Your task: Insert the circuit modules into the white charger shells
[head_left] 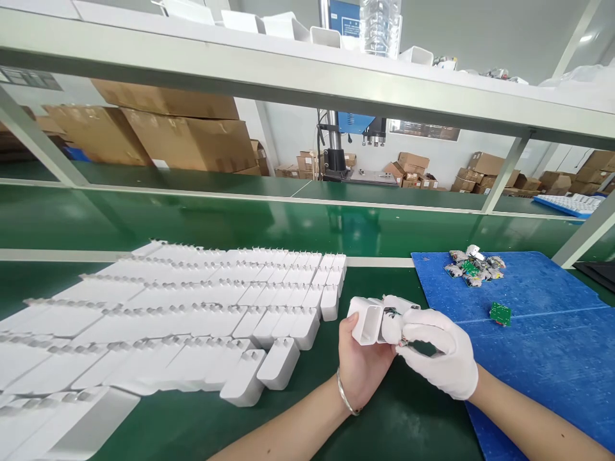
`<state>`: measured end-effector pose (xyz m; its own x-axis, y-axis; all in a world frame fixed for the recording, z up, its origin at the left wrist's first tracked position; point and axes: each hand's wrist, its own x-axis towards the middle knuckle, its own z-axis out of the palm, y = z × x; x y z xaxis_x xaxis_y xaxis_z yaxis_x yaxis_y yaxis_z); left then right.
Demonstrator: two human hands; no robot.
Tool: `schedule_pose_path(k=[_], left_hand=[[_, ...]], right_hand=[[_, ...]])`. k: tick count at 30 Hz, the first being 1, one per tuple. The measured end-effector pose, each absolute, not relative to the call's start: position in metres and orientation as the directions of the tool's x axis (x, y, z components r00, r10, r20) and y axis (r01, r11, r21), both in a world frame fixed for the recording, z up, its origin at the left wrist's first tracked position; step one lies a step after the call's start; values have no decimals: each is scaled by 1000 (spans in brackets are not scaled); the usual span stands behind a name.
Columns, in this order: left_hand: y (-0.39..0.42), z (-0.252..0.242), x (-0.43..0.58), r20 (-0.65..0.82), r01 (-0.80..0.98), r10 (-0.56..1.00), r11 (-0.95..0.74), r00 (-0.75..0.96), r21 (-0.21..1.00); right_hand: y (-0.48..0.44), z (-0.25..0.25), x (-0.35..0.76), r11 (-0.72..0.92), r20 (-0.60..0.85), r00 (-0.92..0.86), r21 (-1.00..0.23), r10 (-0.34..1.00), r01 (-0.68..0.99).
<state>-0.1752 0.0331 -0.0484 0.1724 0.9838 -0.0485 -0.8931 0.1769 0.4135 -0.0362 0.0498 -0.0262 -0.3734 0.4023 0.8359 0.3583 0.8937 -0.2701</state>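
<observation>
White housing point(368, 323): open-ended, held above the bench point(408, 422), just left of the blue mat point(567, 358).
Left hand point(366, 374): bare, fingers clamped around the housing.
Right hand point(444, 355): gloved, fingers pinched on a small wired part point(392, 328) beside the housing.
Housing rows point(158, 368): left of the mat; many apparently done.
Boards left: one green board point(500, 314) and a cluster of parts point(475, 267) on the mat, seemingly unused.
Held piece: looks unfinished, wires exposed.

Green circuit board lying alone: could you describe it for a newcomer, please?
Beside the white-gloved right hand lies a flat blue mat. Nearer than its heap of mixed electronic parts is the small rectangular green circuit board. Unlike the heap's green piece, it lies apart.
</observation>
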Motion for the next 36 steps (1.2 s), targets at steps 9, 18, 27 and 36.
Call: schedule_pose_path(k=[9,18,27,36], left_hand=[[32,-49,-175,-53,-894,986,168,160,416],[33,-50,-177,-49,-890,981,193,190,412],[34,-51,-176,-96,-910,955,296,280,292],[32,-43,-176,-169,-897,936,346,309,275]], right_hand=[[51,-30,-38,873,801,-375,-348,466,341],[52,-33,-39,858,800,-372,-318,471,405],[60,-22,-40,845,643,-567,-269,514,461],[64,-39,-36,340,293,-272,-929,917,147]])
